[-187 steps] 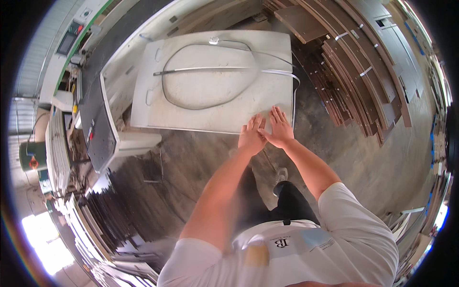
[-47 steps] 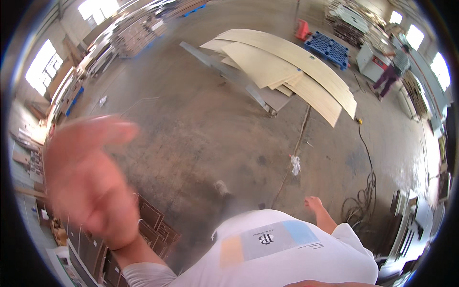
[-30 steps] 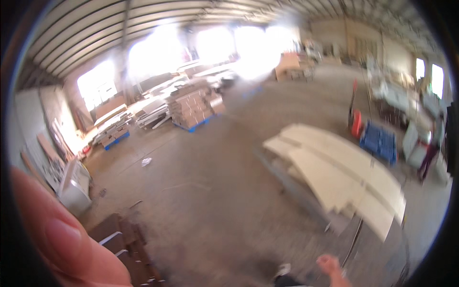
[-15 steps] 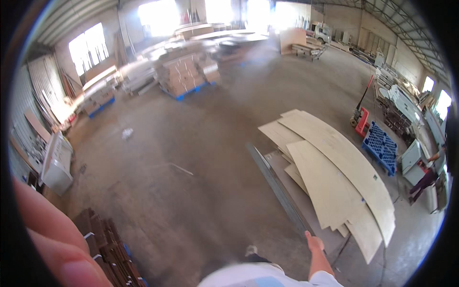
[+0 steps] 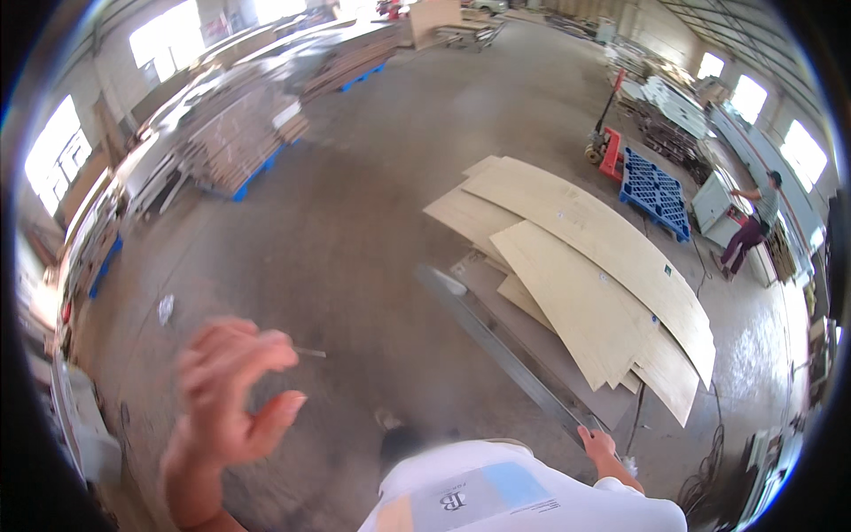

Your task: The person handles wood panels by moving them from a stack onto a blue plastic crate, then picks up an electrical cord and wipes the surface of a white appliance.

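My left hand [image 5: 235, 390] is raised at the lower left, slightly blurred. Its fingers curl loosely, the thumb stands apart, and nothing is between them. My right hand [image 5: 598, 441] is closed round the near end of a long grey metal bar [image 5: 505, 350]. The bar slants away from me to the far left, its far end blurred; whether that end touches the floor I cannot tell. Just right of the bar lies a pile of large cream-coloured boards [image 5: 576, 284], fanned and overlapping, with a darker sheet beneath.
A red pallet jack [image 5: 610, 152] and a blue plastic pallet [image 5: 654, 193] stand beyond the boards. At the right, another person [image 5: 749, 226] works by a pale cabinet [image 5: 714, 208]. Stacked brown panels [image 5: 235, 142] rest on blue pallets at the far left. A cable [image 5: 705, 470] lies on the floor.
My left hand has moved away from close before the camera and now shows whole. The view has shifted, so the boards appear further left. My right hand keeps hold of the bar.
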Action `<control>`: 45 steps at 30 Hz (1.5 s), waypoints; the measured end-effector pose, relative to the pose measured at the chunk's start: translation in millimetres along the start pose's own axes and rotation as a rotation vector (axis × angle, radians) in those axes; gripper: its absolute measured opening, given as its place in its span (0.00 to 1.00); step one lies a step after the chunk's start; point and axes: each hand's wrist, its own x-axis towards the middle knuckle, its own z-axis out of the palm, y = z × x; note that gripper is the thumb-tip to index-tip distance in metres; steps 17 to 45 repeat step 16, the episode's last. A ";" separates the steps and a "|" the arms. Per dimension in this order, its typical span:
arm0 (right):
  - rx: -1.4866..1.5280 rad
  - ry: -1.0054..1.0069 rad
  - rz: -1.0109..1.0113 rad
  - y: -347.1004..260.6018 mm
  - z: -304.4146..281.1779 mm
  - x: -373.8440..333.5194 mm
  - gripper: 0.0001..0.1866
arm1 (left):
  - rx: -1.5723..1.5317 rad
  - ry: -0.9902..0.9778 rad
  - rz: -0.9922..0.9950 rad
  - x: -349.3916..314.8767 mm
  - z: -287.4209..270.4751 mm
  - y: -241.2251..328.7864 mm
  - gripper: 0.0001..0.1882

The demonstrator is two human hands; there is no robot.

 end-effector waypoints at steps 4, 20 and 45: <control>0.011 -0.027 0.053 -51.9 52.6 -25.6 0.40 | -0.255 -0.271 -0.275 -63.0 68.9 -107.6 0.21; 0.112 0.002 0.187 -274.6 115.5 -74.4 0.34 | -0.528 -0.889 -0.185 -74.5 289.8 -331.2 0.27; 0.112 0.002 0.187 -274.6 115.5 -74.4 0.34 | -0.528 -0.889 -0.185 -74.5 289.8 -331.2 0.27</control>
